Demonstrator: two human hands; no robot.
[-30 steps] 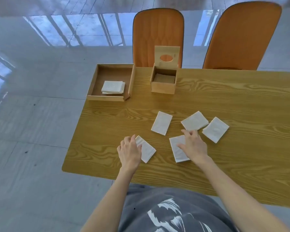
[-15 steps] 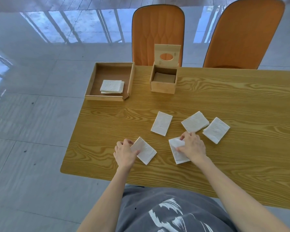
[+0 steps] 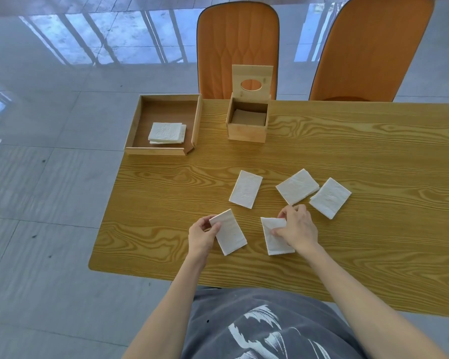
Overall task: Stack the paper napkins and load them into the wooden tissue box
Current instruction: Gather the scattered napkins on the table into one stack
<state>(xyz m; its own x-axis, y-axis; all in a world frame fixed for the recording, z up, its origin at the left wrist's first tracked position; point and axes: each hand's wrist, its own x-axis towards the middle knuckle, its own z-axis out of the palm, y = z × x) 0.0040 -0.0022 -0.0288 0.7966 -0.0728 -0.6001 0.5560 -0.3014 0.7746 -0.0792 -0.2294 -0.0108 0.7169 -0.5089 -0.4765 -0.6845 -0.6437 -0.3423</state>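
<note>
Several white folded napkins lie on the wooden table [image 3: 373, 156]. My left hand [image 3: 202, 237] pinches the left end of one napkin [image 3: 230, 233], lifting that end. A second napkin [image 3: 274, 238] is gripped at its top edge by my right hand [image 3: 297, 229]. Three more napkins lie flat beyond: one in the middle [image 3: 246, 189], two to the right [image 3: 297, 186] [image 3: 330, 197]. The wooden tissue box [image 3: 247, 121] stands at the far edge with its lid [image 3: 252, 80] tipped up; the inside looks bare.
A shallow wooden tray [image 3: 162, 151] at the table's far left corner holds a small stack of napkins [image 3: 167, 132]. Two orange chairs [image 3: 237, 45] [image 3: 373, 47] stand behind the table. The table's left edge is close to my left hand.
Both hands have gone from resting flat on their napkins to pinching them. The left napkin's end has come up off the table.
</note>
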